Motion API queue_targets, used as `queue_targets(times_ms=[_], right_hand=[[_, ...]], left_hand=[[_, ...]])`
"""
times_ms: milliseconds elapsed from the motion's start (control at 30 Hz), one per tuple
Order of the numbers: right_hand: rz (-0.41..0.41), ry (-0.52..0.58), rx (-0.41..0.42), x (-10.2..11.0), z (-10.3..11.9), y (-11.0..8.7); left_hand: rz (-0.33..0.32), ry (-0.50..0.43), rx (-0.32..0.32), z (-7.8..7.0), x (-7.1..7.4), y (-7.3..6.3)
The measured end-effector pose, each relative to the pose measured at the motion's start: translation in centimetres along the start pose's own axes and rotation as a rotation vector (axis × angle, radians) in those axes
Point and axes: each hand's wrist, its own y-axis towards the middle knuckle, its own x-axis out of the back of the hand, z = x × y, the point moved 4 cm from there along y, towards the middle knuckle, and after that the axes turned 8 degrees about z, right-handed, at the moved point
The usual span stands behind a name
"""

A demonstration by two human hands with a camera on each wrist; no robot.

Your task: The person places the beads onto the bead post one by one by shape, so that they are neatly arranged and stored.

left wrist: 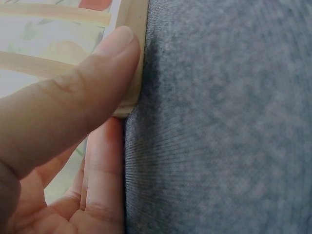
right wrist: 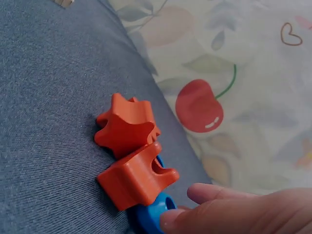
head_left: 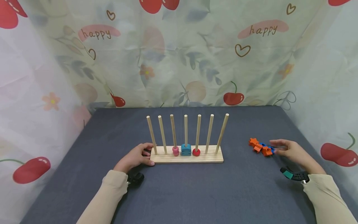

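A wooden peg rack point(head_left: 165, 159) with several upright dowels stands on the dark cloth in the head view. Low on three of its dowels sit a pink bead point(head_left: 175, 151), a blue piece point(head_left: 185, 150) and a red bead point(head_left: 196, 152). My left hand point(head_left: 137, 156) holds the rack's left end, the thumb point(left wrist: 105, 73) pressed along its front edge. On the right, my right hand point(head_left: 293, 153) reaches over a small group of orange star-shaped beads point(right wrist: 127, 124) and blue beads point(right wrist: 151, 214). Its thumb tip is right at the nearest blue bead, with the fingers loosely extended.
Dark grey cloth point(head_left: 201, 189) covers the table. A patterned curtain point(head_left: 173, 62) rises behind the back edge and along both sides. Black straps with devices point(head_left: 293, 175) are worn on both wrists.
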Motion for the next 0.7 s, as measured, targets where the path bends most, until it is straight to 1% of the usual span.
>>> queue_targets(times_ms=[67,300,500,700], right_hand=[[0.003,0.004,0.005,-0.14,-0.14,0.09],[-0.026,-0.064,-0.028,-0.54,-0.65,0.56],[-0.042,-0.073,-0.050,-0.64,-0.75,0.81],[-0.059,-0.076,-0.075,-0.39,-0.37,0.81]], left_hand=[[0.000,-0.002,0.003,0.01,0.01,-0.01],[-0.004,-0.004,0.005,-0.06,-0.04,-0.01],[-0.003,-0.004,0.004,-0.10,-0.07,-0.05],[-0.004,-0.005,0.002,-0.01,-0.06,-0.04]])
